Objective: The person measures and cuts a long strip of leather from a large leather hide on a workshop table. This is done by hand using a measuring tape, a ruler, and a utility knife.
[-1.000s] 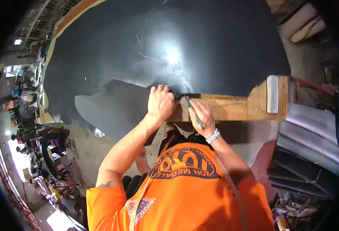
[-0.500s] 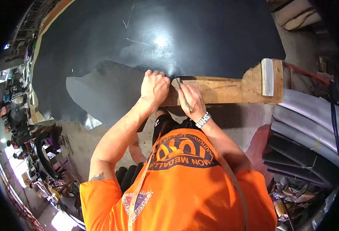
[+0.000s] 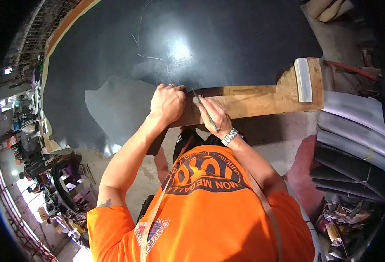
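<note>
A large sheet of black leather [image 3: 236, 48] covers most of the wooden table, with a greyer flap [image 3: 122, 98] turned up at its near left. My left hand [image 3: 168, 104] is closed on the leather at the near edge, knuckles up; its fingertips are hidden. Just to the right, my right hand [image 3: 214, 114] grips a slim knife [image 3: 207, 112] like a pen. The knife's tip meets the leather's near edge, a short way from my left fingers. A metal watch sits on my right wrist.
Bare wood of the table [image 3: 245, 102] shows along the near right edge, where a pale block [image 3: 304, 81] lies. Rolled sheets [image 3: 354, 126] are stacked at the right. Scraps [image 3: 345, 222] lie below them. Cluttered shelves fill the left side.
Both hands have shifted slightly left in the view, and the knife tip has moved a little left along the leather edge. The camera view has also turned slightly.
</note>
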Tool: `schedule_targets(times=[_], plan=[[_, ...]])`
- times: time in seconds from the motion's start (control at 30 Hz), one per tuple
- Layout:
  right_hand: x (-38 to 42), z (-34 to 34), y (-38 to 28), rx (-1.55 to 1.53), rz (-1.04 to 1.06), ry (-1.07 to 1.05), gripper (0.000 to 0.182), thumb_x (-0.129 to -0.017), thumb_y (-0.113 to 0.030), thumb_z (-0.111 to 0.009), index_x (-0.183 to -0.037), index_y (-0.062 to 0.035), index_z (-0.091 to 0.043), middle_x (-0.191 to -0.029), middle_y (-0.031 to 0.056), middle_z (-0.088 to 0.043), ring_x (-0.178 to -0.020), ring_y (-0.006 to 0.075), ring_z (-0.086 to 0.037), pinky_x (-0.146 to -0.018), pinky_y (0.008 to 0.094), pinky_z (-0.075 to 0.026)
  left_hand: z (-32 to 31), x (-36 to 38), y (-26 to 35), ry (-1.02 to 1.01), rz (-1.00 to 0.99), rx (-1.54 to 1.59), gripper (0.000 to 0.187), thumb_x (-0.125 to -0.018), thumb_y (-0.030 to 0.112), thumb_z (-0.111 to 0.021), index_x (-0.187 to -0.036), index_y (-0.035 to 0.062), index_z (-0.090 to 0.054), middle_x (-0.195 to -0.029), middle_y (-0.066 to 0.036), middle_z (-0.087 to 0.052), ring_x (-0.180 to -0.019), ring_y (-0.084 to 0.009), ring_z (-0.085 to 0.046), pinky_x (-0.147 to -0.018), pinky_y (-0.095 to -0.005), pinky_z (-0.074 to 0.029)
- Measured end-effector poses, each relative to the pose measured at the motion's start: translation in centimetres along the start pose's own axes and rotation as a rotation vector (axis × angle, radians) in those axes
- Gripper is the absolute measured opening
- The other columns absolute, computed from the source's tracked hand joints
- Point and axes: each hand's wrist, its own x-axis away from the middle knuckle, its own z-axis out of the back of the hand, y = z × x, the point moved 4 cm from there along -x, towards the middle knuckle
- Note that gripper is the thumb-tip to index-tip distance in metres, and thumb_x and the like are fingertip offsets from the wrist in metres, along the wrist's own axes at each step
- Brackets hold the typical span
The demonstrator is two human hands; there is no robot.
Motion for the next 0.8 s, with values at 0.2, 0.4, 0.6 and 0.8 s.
schedule_targets(times=[0.2, 0.4, 0.6, 0.8], plan=[[-1.2, 0.6, -0.6, -0.021, -0.061, -0.025, 0.025, -0.098, -0.013, -0.060, -0.112, 0.0078, -0.066, -0.095, 0.0202, -0.068, -0.087, 0.0375, -0.066, -0.081, 0.0450, -0.054, 0.8, -0.2, -0.6, -0.032, -0.026, 0.073, 0.027, -0.085, 0.026, -0.073, -0.101, 0.0041, -0.077, -0.105, -0.014, -0.076, -0.101, -0.0290, -0.071, -0.091, -0.0435, -0.050], [-1.7, 1.0, -0.6, 0.180, 0.085, -0.049, 0.018, -0.096, -0.013, -0.063, -0.105, 0.0003, -0.068, -0.086, 0.0087, -0.067, -0.078, 0.0251, -0.060, -0.071, 0.0382, -0.043, 1.1, 0.1, -1.6, -0.067, 0.037, 0.182, 0.025, -0.085, 0.024, -0.074, -0.097, 0.0026, -0.077, -0.114, -0.011, -0.076, -0.095, -0.0317, -0.072, -0.088, -0.0463, -0.051], [-3.4, -0.5, -0.5, 0.245, 0.081, -0.036, 0.021, -0.092, -0.010, -0.066, -0.110, 0.0008, -0.069, -0.084, 0.0082, -0.064, -0.081, 0.0250, -0.059, -0.074, 0.0385, -0.041, 1.3, 1.1, -2.1, 0.077, 0.046, 0.312, 0.025, -0.084, 0.022, -0.074, -0.097, 0.0015, -0.077, -0.120, -0.008, -0.075, -0.098, -0.0312, -0.071, -0.089, -0.0441, -0.050], [-4.6, -1.3, -0.3, 0.305, 0.142, -0.034, 0.019, -0.091, -0.012, -0.070, -0.105, 0.0000, -0.069, -0.078, 0.0083, -0.063, -0.074, 0.0242, -0.058, -0.065, 0.0382, -0.042, 3.0, 1.6, -2.4, 0.028, 0.091, 0.323, 0.025, -0.085, 0.021, -0.074, -0.099, 0.0014, -0.077, -0.118, -0.008, -0.075, -0.099, -0.0296, -0.071, -0.089, -0.0427, -0.050]])
